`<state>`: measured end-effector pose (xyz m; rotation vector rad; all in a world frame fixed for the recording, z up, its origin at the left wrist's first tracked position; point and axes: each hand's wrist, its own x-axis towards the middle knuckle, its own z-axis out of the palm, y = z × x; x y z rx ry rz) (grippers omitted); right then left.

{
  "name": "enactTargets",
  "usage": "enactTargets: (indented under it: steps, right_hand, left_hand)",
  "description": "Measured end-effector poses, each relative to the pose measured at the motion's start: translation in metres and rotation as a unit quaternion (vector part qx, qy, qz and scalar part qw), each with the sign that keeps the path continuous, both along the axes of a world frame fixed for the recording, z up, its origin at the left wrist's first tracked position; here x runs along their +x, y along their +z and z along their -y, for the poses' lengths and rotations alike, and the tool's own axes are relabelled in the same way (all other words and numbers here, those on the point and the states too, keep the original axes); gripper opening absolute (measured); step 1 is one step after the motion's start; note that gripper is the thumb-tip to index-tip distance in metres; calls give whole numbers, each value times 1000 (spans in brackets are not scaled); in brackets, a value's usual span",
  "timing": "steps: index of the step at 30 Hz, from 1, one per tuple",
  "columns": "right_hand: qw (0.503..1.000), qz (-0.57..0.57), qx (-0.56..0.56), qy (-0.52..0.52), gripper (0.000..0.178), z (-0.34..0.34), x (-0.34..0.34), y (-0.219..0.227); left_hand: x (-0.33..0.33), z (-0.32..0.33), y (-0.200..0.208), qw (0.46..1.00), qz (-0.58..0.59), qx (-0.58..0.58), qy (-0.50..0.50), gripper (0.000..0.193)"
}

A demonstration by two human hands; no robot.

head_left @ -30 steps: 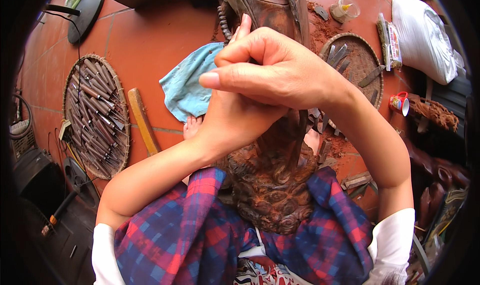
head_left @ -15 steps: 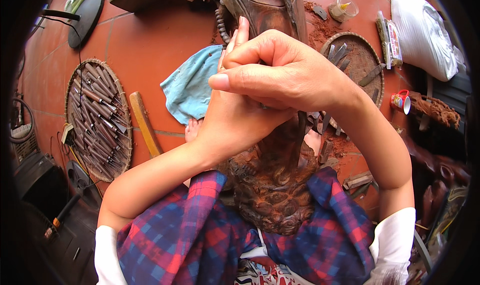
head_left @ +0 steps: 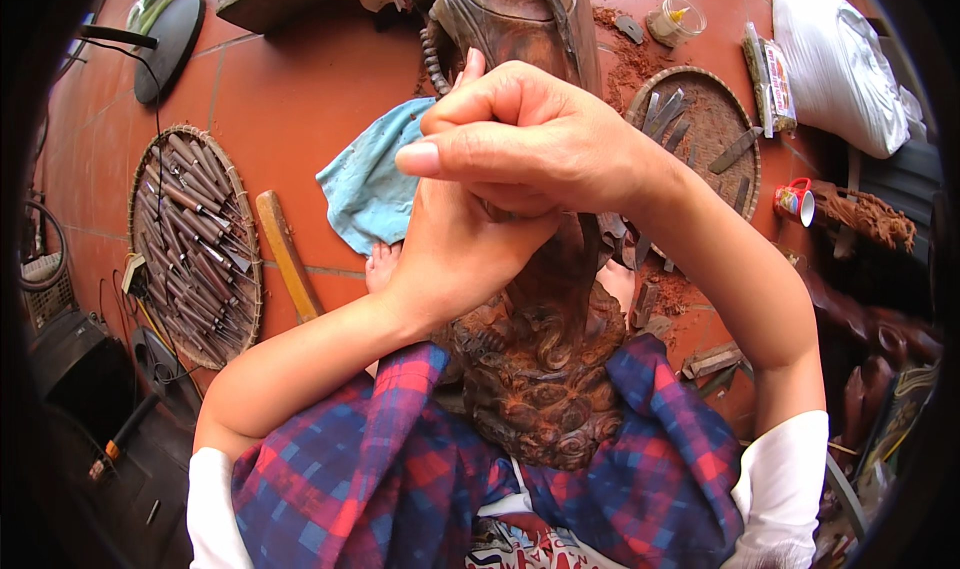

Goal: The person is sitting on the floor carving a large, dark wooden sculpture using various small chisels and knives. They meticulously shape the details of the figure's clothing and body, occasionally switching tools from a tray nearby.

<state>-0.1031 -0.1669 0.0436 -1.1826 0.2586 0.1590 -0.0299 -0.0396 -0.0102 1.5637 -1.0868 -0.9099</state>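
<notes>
In the head view, the scene is drifting slightly leftward since the earlier frame, the hands sliding along with it. The dark wooden carving (head_left: 545,409) is extending away from between the checked trouser legs (head_left: 340,459). Above the carving, the right hand (head_left: 560,149) is curling into a fist and lying across the left hand (head_left: 465,234), whose visible fingertips are pointing out beyond; whether either is gripping anything is hidden. Left of the carving, a blue cloth (head_left: 370,184) is lying on the floor (head_left: 290,89); farther left of it, a woven basket (head_left: 260,269) is holding handled tools (head_left: 195,244) (none is showing in the hands). Right of the carving, a shallow tray (head_left: 715,119) is carrying loose blades (head_left: 738,151). The carving is already showing swirling relief and seems to be nearing full form; what is remaining uncut is unclear.
</notes>
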Motion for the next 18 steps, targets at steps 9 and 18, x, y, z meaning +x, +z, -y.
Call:
enactTargets:
  steps: [9,18]
  right_hand:
    - [990,61,-88,92,51,-4,6,-19]
    - [995,18,-9,101,47,0,3,-12]
  left_hand:
    - [-13,-9,-11,998,5,-47,48,90]
    - [-19,-10,-6,995,-74,-38,62,76]
